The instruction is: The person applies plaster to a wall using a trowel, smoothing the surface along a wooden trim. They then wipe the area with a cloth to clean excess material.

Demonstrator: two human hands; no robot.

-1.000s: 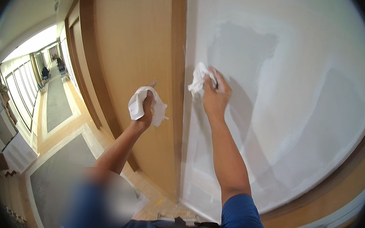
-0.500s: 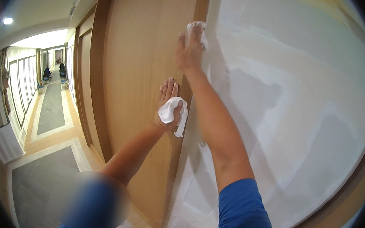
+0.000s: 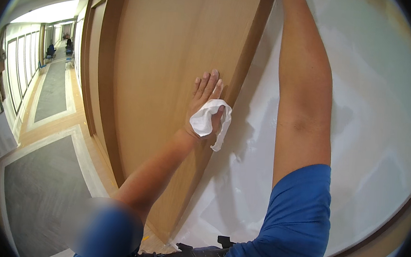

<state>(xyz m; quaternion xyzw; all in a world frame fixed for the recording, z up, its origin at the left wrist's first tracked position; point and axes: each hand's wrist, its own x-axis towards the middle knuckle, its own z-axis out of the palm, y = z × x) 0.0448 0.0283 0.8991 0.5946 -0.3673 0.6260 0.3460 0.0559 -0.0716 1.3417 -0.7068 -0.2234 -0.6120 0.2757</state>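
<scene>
Left hand [image 3: 203, 110] flat on wooden panel [image 3: 173, 53], cloth [image 3: 209, 123] under thumb, white wall [image 3: 382, 94] right, corridor [image 3: 50, 82] left.

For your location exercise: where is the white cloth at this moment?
In the head view, the cloth sits centre frame in the left hand, which presses flat on the wooden panel beside its darker trim.

The right hand is cut off at the twelve o'clock edge; only the right arm [image 3: 304, 102] shows, so its grip cannot be told. A blurred patch [image 3: 103, 229] covers the left upper arm at seven o'clock. Chairs [image 3: 51, 50] far down the corridor, at ten o'clock, are too small to make out.
</scene>
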